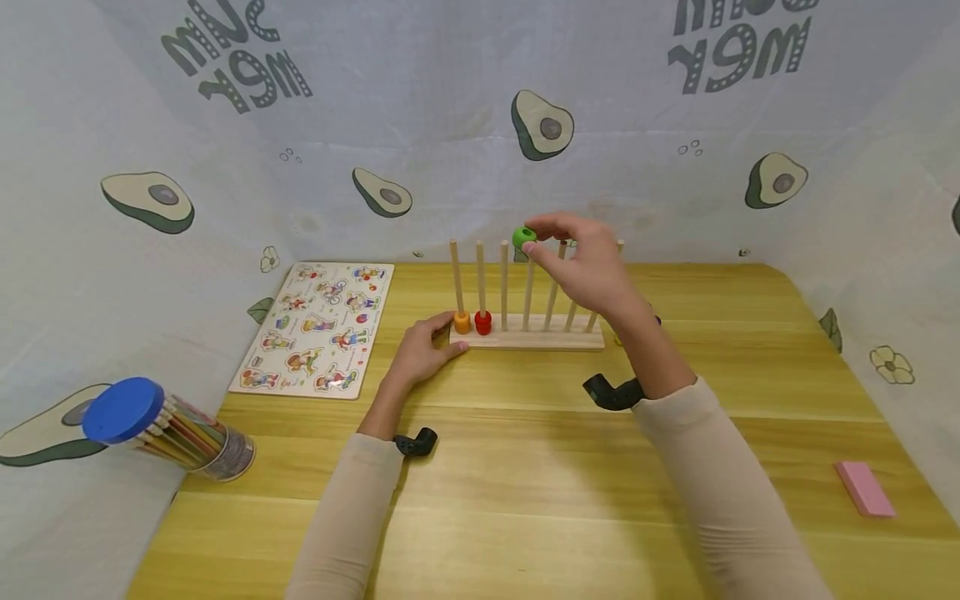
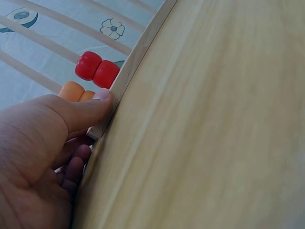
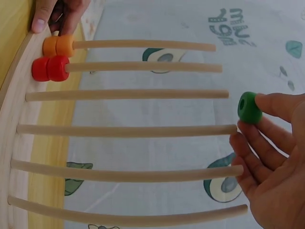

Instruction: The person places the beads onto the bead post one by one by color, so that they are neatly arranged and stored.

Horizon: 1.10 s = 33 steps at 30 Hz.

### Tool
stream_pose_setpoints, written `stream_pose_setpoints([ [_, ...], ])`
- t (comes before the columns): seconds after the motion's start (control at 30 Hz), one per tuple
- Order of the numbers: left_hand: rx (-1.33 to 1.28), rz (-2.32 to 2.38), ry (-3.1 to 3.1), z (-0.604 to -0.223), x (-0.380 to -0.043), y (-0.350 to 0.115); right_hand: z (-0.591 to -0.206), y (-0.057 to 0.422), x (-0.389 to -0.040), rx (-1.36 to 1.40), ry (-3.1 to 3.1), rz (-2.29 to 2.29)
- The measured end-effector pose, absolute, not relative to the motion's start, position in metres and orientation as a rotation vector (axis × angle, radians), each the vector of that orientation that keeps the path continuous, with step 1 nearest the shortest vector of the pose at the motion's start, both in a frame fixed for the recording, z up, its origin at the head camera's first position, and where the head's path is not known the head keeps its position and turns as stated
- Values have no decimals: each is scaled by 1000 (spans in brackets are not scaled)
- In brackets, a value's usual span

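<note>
Fingers and thumb of the right hand (image 1: 588, 265) pinch a small, round, glossy green bead (image 1: 519, 240) in the head view, up by the tops of the slim round pegs (image 1: 504, 287) on a pale wooden peg rack (image 1: 525, 340). From the wrist, the bead lies to the left, at the very fingertips, its dark hole showing on the upper side. The rack's long axis runs left to right across the wood-grained worktop (image 1: 510, 517). The left hand (image 1: 422, 354) grips the rack's left end, near two stacked orange beads (image 1: 462, 323) on the first peg and two stacked red beads (image 1: 483, 323) on the second. A pale picture board (image 1: 315, 342) printed with small figures lies to the left.

From the left wrist, the thumb presses on the rack's base just beside the orange beads; the other fingers bend round its end, partly hidden.

From the right wrist, the green bead is just beyond the peg tips, apart from them, appearing between the third and fourth pegs counted from the orange end. Its hole faces the peg side, roughly in line with the pegs' length. The remaining fingers reach close to the fourth tip; whether they touch it cannot be told.
</note>
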<state>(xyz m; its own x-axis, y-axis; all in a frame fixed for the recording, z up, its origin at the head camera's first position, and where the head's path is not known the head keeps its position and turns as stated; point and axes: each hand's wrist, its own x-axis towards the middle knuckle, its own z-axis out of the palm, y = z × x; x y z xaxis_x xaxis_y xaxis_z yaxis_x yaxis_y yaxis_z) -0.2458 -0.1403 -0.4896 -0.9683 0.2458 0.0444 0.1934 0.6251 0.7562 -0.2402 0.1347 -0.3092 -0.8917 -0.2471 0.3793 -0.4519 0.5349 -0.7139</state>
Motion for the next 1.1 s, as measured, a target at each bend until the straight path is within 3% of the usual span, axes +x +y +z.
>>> stream_pose_setpoints([
  [1.1,371,1285,2772,-490,-246,-140,-308,114,-253,662,-2706,1106],
])
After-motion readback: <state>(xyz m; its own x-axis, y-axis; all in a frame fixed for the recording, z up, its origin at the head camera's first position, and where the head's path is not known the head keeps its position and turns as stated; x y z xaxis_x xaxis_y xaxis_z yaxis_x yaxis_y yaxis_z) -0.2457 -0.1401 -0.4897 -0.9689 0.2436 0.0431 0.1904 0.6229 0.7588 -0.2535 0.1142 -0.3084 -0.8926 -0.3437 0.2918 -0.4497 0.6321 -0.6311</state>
